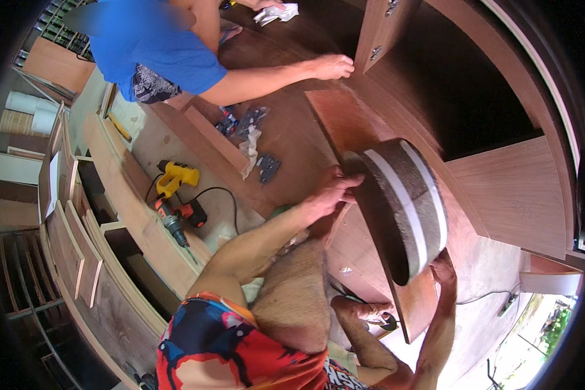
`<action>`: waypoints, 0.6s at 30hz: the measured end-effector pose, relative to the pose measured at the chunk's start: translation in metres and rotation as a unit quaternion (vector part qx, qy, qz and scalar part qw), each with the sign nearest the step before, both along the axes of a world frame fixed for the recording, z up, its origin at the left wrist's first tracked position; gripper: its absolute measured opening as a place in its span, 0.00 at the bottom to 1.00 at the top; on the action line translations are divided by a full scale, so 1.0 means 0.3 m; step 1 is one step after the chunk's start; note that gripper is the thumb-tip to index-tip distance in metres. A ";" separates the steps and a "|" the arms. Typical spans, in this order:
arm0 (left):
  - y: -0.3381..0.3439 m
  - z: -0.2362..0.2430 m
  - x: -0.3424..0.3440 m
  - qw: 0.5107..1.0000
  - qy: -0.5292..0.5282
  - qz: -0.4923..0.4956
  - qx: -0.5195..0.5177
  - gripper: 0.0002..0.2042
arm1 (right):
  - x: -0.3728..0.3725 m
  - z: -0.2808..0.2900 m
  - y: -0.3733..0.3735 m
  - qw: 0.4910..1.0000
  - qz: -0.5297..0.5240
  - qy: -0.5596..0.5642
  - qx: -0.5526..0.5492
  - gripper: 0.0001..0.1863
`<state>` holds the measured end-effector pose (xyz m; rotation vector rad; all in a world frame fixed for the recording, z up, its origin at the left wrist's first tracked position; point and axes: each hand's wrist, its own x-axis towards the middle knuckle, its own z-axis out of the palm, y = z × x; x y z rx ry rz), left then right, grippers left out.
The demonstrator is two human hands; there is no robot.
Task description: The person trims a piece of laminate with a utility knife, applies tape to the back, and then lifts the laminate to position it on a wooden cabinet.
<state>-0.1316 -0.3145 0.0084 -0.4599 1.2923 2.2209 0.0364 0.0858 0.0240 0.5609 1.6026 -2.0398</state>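
Observation:
A brown, flexible-looking strip [406,195], bent into a curved loop with two white bands along it, stands in front of me. My left hand [335,193] pinches its near left edge, thumb and fingers closed. My right hand [443,268] grips its lower right end, with the fingers partly hidden behind it. Beneath the strip lies a long reddish-brown board [417,305], reaching away from me toward a cabinet. My bare knee and foot are close to the board.
A co-worker in a blue shirt [156,49] reaches one hand to the brown cabinet [507,188]; the other is by a crumpled white cloth [276,13]. A yellow power tool [175,179], a cordless drill [172,221] and cables lie left. Wooden panels [78,247] line the left side.

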 end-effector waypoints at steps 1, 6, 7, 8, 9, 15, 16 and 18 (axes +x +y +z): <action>0.033 0.033 0.021 0.999 -0.001 -0.011 0.032 0.17 | 0.035 -0.002 0.048 1.000 0.013 -0.014 0.018 0.39; 0.049 -0.008 0.128 0.995 0.011 -0.071 0.076 0.19 | 0.268 -0.031 0.219 0.946 0.130 0.167 0.244 0.32; 0.058 0.009 0.121 0.992 0.009 -0.068 0.101 0.20 | 0.298 0.007 0.229 0.968 0.086 0.163 0.172 0.31; 0.048 0.025 0.130 0.991 0.000 -0.067 0.117 0.20 | 0.252 0.132 0.151 0.992 0.033 0.117 0.042 0.31; 0.038 -0.009 0.125 0.988 0.036 -0.064 0.136 0.21 | 0.194 0.252 0.098 0.993 0.049 0.100 0.036 0.32; 0.018 0.132 0.129 0.971 0.034 -0.128 0.198 0.29 | 0.090 0.460 0.104 0.991 0.004 -0.063 0.115 0.32; -0.028 0.086 0.150 0.974 0.130 -0.160 0.094 0.30 | 0.063 0.522 0.015 0.969 0.058 -0.030 0.237 0.31; -0.054 0.103 0.177 0.971 0.162 -0.166 0.051 0.32 | -0.019 0.658 -0.174 0.916 0.134 0.018 0.378 0.30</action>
